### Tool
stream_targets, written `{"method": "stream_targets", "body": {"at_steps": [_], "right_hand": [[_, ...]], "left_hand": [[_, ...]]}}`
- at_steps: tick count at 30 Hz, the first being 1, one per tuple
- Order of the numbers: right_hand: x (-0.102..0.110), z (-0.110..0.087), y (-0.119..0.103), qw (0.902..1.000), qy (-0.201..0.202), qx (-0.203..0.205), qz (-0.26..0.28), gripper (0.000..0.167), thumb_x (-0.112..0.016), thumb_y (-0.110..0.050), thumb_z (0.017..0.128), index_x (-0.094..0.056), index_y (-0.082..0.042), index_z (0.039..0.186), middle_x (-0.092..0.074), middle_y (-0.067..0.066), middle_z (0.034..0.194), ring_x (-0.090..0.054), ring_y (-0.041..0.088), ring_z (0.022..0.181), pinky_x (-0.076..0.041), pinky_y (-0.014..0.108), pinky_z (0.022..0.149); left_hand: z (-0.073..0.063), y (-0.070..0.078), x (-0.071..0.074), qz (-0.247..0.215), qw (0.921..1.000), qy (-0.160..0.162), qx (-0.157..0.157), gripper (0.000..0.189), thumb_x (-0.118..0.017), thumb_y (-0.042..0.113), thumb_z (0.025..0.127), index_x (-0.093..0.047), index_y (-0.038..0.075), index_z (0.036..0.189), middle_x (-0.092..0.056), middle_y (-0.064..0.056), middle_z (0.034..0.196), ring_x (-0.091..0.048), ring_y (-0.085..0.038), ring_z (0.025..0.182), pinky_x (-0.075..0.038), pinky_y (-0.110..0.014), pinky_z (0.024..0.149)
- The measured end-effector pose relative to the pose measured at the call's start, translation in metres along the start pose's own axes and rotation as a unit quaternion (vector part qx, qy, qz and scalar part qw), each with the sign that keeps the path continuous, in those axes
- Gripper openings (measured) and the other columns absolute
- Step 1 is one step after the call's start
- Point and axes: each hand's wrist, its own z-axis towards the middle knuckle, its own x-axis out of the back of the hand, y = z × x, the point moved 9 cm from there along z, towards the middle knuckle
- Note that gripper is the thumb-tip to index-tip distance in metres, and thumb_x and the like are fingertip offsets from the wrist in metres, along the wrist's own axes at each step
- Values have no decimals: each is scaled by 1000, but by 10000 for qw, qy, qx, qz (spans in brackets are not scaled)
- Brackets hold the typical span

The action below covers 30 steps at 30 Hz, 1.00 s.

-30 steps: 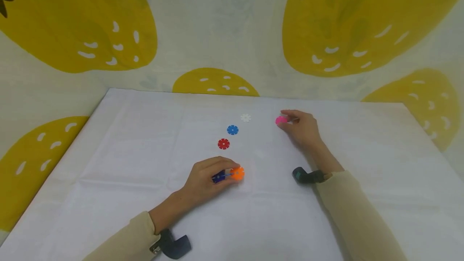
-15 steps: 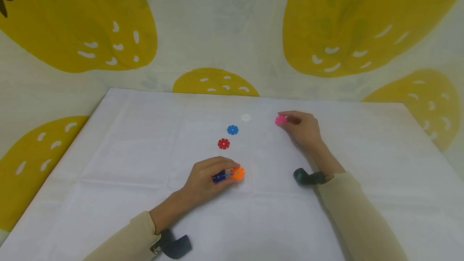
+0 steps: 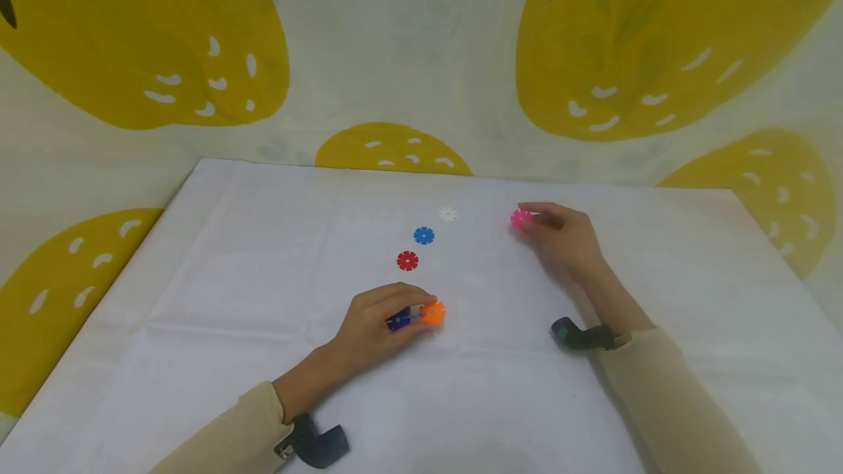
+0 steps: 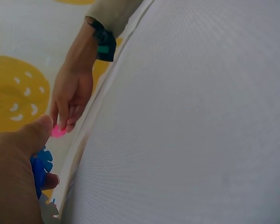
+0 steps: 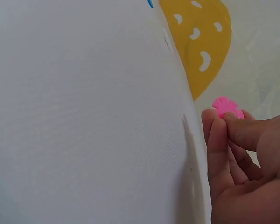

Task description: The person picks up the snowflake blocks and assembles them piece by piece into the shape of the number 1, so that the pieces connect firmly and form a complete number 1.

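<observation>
My left hand (image 3: 378,319) holds joined notched discs low over the table's middle. An orange disc (image 3: 432,312) shows at the fingertips and a dark blue disc (image 3: 398,320) nearer the palm; a thin blue piece joins them. In the left wrist view, the thumb partly hides the blue discs (image 4: 38,171). Off to the right, my right hand (image 3: 565,241) pinches a pink notched disc (image 3: 521,219) between thumb and fingers. Between the hands, a red disc (image 3: 407,261), a blue disc (image 3: 424,235) and a white disc (image 3: 448,214) lie flat in a slanting row.
A white cloth (image 3: 244,262) with faint creases covers the table. Behind it hangs a pale curtain (image 3: 402,35) with large yellow fruit prints. Each wrist wears a dark camera mount, such as the right mount (image 3: 579,335).
My right hand first shifts very slightly, then moves a little to the right with the pink disc. The left hand stays in place with its joined discs.
</observation>
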Motion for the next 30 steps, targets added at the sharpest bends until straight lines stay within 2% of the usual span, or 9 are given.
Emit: {"method": "stream_targets", "body": {"at_steps": [6, 12, 22, 30], "right_hand": [[-2, -10, -5, 9996, -165, 132, 194, 39, -66, -37, 90, -64, -21, 125, -64, 6, 106, -55, 21, 98, -47, 28, 81], [-8, -22, -14, 9960, -466, 249, 719, 41, -69, -34, 89, -62, -19, 127, -65, 9, 105, -61, 19, 94, -50, 20, 78], [-22, -39, -31, 9839, -838, 386, 1530, 38, -73, -23, 86, -63, -9, 120, -66, 13, 105, -67, 20, 92, -52, 24, 79], [-39, -54, -41, 9803, -1203, 247, 1549, 33, -71, -26, 87, -58, -12, 115, -67, 10, 105, -68, 21, 93, -53, 26, 79]], "left_hand": [[-1, -1, 0, 39, 10000, -23, 80, 35, -83, 8, 73, -70, 6, 106, -70, -3, 98, -66, -15, 94, -51, -25, 83], [0, -1, 0, 0, 10000, -5, 49, 36, -83, 8, 72, -70, 5, 105, -69, -4, 97, -66, -15, 93, -51, -25, 83], [0, -2, 1, -55, 10000, 23, 36, 36, -83, 7, 72, -70, 5, 105, -69, -4, 97, -66, -14, 93, -51, -24, 82], [2, 0, 3, -116, 9999, 80, -1, 35, -83, 6, 72, -70, 4, 105, -70, -5, 97, -66, -14, 92, -51, -25, 82]]}}
